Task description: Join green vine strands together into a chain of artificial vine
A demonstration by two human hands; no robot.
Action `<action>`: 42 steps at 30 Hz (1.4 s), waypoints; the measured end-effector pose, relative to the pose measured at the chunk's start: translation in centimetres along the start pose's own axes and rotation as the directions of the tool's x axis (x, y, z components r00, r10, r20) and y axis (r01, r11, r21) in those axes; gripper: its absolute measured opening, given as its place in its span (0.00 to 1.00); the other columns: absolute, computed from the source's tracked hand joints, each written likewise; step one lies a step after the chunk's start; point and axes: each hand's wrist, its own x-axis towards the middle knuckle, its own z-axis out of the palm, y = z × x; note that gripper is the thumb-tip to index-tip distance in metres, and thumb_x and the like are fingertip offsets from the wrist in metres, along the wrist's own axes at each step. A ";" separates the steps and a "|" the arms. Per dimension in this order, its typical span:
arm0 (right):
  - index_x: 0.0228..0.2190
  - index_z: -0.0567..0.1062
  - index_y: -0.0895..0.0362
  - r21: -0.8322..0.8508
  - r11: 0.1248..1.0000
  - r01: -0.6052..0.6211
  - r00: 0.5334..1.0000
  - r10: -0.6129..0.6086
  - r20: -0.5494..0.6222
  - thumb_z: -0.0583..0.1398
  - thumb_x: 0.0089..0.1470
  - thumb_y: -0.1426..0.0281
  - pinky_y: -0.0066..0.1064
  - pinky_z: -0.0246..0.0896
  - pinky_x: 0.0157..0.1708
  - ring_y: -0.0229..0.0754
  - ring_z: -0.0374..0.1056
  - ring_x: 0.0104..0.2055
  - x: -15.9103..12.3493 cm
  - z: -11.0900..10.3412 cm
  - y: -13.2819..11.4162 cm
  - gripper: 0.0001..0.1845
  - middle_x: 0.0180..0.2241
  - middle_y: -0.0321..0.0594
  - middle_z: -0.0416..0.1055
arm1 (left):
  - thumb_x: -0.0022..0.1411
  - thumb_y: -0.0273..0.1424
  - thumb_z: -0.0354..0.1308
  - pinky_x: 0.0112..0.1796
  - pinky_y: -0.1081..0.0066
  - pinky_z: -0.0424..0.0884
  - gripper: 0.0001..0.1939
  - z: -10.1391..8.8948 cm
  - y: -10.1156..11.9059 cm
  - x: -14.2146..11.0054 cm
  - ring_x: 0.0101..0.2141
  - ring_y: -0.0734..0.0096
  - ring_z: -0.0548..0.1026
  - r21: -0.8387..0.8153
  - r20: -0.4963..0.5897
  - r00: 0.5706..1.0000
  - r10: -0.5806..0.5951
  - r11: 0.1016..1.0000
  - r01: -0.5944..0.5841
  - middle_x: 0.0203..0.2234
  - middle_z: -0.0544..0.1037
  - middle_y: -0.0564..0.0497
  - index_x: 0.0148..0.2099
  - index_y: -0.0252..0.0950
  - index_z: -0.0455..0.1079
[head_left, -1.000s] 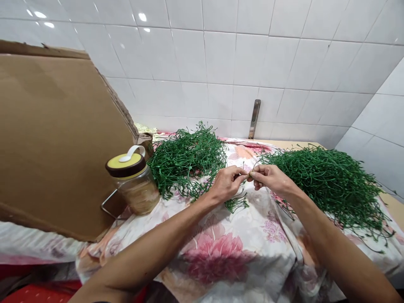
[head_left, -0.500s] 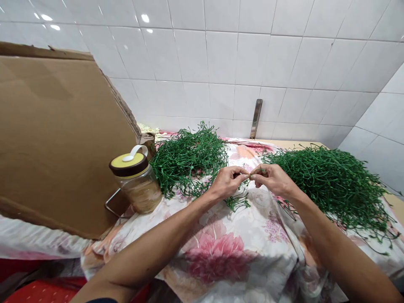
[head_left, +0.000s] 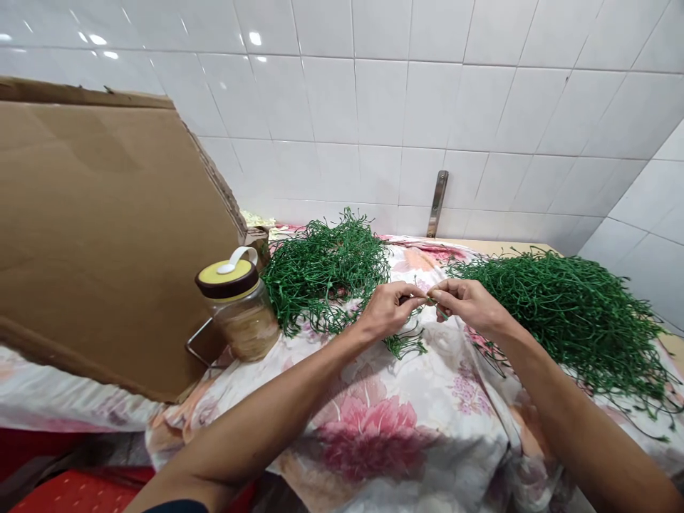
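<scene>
left arm (head_left: 256, 417): bare, reaching in from the lower left, wrist gently bent
left hand (head_left: 390, 311): back up, fingers (head_left: 411, 301) curled into a pinch
right arm (head_left: 580, 420): bare, reaching in from the lower right
right hand (head_left: 467, 305): back up, fingertips (head_left: 435, 294) pinched together
grip: both hands raised, just beside each other

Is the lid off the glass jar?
No, the yellow lid sits on top of the glass jar.

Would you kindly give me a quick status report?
Left hand, right hand pinching one thin green wiry sprig. Tangled green sprig piles both sides. Nothing in the way.
</scene>
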 end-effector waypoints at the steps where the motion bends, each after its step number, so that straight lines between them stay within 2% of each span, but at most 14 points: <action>1: 0.32 0.78 0.60 -0.005 1.000 -0.028 1.000 0.028 0.005 0.63 0.56 0.53 0.30 0.67 0.29 0.38 0.70 0.25 0.0 -0.1 0.0 0.21 0.25 0.39 0.74 | 0.65 0.33 0.58 0.36 0.72 0.67 0.10 0.0 0.0 -0.1 0.32 0.71 0.74 0.070 -0.011 0.999 0.046 0.996 -0.045 0.31 0.79 0.49 0.42 0.36 0.80; 6: 0.30 0.77 0.59 -0.115 0.991 -0.067 0.997 0.071 0.036 0.65 0.53 0.55 0.29 0.67 0.27 0.38 0.70 0.25 -0.1 0.0 -0.2 0.18 0.24 0.37 0.72 | 0.69 0.34 0.54 0.34 0.72 0.64 0.12 0.1 0.0 -0.6 0.31 0.71 0.72 0.338 0.030 0.989 0.144 0.930 -0.146 0.30 0.74 0.50 0.45 0.40 0.79; 13: 0.28 0.75 0.59 -0.134 0.989 -0.056 0.998 0.059 0.019 0.64 0.54 0.57 0.28 0.66 0.26 0.37 0.69 0.25 0.1 0.4 -0.1 0.17 0.24 0.38 0.72 | 0.72 0.36 0.50 0.30 0.72 0.58 0.15 0.0 0.3 -0.7 0.29 0.71 0.70 0.512 0.092 0.980 0.178 0.835 -0.200 0.31 0.73 0.50 0.44 0.40 0.78; 19: 0.29 0.74 0.59 -0.137 0.987 -0.082 0.996 0.084 0.014 0.61 0.56 0.61 0.30 0.68 0.29 0.39 0.71 0.27 0.3 0.8 0.6 0.13 0.25 0.38 0.73 | 0.71 0.30 0.49 0.28 0.71 0.54 0.13 0.1 0.2 -0.8 0.29 0.71 0.68 0.657 0.151 0.966 0.211 0.709 -0.257 0.30 0.72 0.50 0.42 0.39 0.75; 22: 0.29 0.74 0.58 -0.345 0.937 -0.059 0.998 0.052 -0.029 0.59 0.55 0.65 0.29 0.64 0.29 0.40 0.72 0.27 0.2 1.1 0.5 0.09 0.25 0.38 0.74 | 0.68 0.27 0.50 0.28 0.70 0.55 0.10 0.1 0.5 -0.9 0.30 0.69 0.69 0.684 0.197 0.961 0.194 0.675 -0.276 0.30 0.73 0.49 0.41 0.36 0.74; 25: 0.27 0.74 0.57 -0.679 0.731 -0.069 0.980 -0.077 -0.183 0.58 0.53 0.72 0.30 0.59 0.31 0.40 0.70 0.27 0.3 0.9 0.7 0.06 0.25 0.40 0.75 | 0.63 0.24 0.53 0.29 0.69 0.57 0.07 0.0 0.9 -1.0 0.30 0.67 0.70 0.680 0.194 0.968 0.160 0.689 -0.250 0.31 0.74 0.46 0.38 0.33 0.73; 27: 0.27 0.74 0.56 -0.762 0.634 -0.128 0.946 -0.154 -0.287 0.57 0.52 0.73 0.31 0.58 0.32 0.41 0.69 0.28 0.3 0.3 0.9 0.06 0.25 0.40 0.75 | 0.63 0.24 0.53 0.30 0.69 0.60 0.08 -0.1 1.0 -1.0 0.31 0.67 0.71 0.621 0.120 0.982 0.145 0.761 -0.188 0.33 0.75 0.45 0.39 0.32 0.74; 30: 0.28 0.75 0.56 -0.674 0.729 -0.121 0.913 -0.184 -0.363 0.58 0.54 0.69 0.29 0.59 0.30 0.40 0.69 0.27 0.0 -0.6 0.7 0.05 0.25 0.38 0.75 | 0.65 0.29 0.55 0.34 0.70 0.64 0.09 -0.1 1.0 -0.7 0.32 0.69 0.72 0.341 -0.027 0.996 0.080 0.938 -0.066 0.33 0.78 0.46 0.38 0.33 0.76; 32: 0.30 0.76 0.56 -0.619 0.783 -0.057 0.873 -0.262 -0.412 0.60 0.55 0.67 0.28 0.60 0.29 0.38 0.69 0.25 -0.3 -1.0 -0.1 0.06 0.25 0.37 0.75 | 0.64 0.33 0.58 0.34 0.71 0.65 0.09 0.0 0.8 -0.3 0.31 0.71 0.72 0.076 -0.062 0.997 -0.037 0.996 0.042 0.31 0.78 0.48 0.37 0.34 0.78; 34: 0.32 0.76 0.56 -0.639 0.770 -0.011 0.788 -0.387 -0.479 0.61 0.55 0.65 0.29 0.61 0.29 0.38 0.68 0.23 -0.5 -1.5 -1.0 0.08 0.25 0.37 0.75 | 0.63 0.35 0.60 0.29 0.73 0.63 0.11 0.0 0.6 0.0 0.27 0.74 0.70 -0.162 -0.027 0.984 -0.176 0.972 0.170 0.28 0.77 0.49 0.41 0.33 0.79; 36: 0.35 0.77 0.57 -0.688 0.726 -0.011 0.683 -0.497 -0.535 0.60 0.57 0.64 0.30 0.63 0.31 0.38 0.67 0.23 -0.5 -2.3 -1.6 0.09 0.24 0.37 0.74 | 0.62 0.34 0.59 0.25 0.74 0.60 0.14 0.1 0.5 0.3 0.22 0.77 0.66 -0.346 0.044 0.957 -0.288 0.894 0.285 0.24 0.74 0.52 0.47 0.31 0.77; 38: 0.37 0.77 0.57 -0.743 0.668 -0.043 0.614 -0.569 -0.547 0.60 0.58 0.65 0.32 0.64 0.33 0.41 0.69 0.25 -0.2 -3.8 -1.7 0.10 0.25 0.38 0.75 | 0.62 0.32 0.59 0.24 0.75 0.60 0.17 0.2 0.4 0.4 0.20 0.80 0.65 -0.470 0.103 0.928 -0.357 0.805 0.362 0.24 0.73 0.53 0.51 0.29 0.75; 39: 0.37 0.78 0.57 -0.774 0.630 -0.063 0.605 -0.593 -0.531 0.59 0.58 0.66 0.34 0.65 0.35 0.43 0.71 0.28 0.0 -4.7 -1.6 0.10 0.26 0.40 0.75 | 0.62 0.31 0.58 0.25 0.75 0.61 0.17 0.2 0.4 0.5 0.20 0.80 0.66 -0.512 0.124 0.918 -0.377 0.768 0.385 0.25 0.74 0.52 0.52 0.29 0.74; 42: 0.38 0.79 0.58 -0.865 0.487 -0.121 0.643 -0.626 -0.442 0.58 0.58 0.69 0.42 0.66 0.45 0.51 0.74 0.41 0.7 -7.1 -0.9 0.10 0.38 0.50 0.78 | 0.61 0.31 0.59 0.26 0.76 0.64 0.18 0.2 0.4 0.5 0.21 0.80 0.68 -0.573 0.148 0.906 -0.396 0.713 0.405 0.26 0.76 0.51 0.53 0.29 0.72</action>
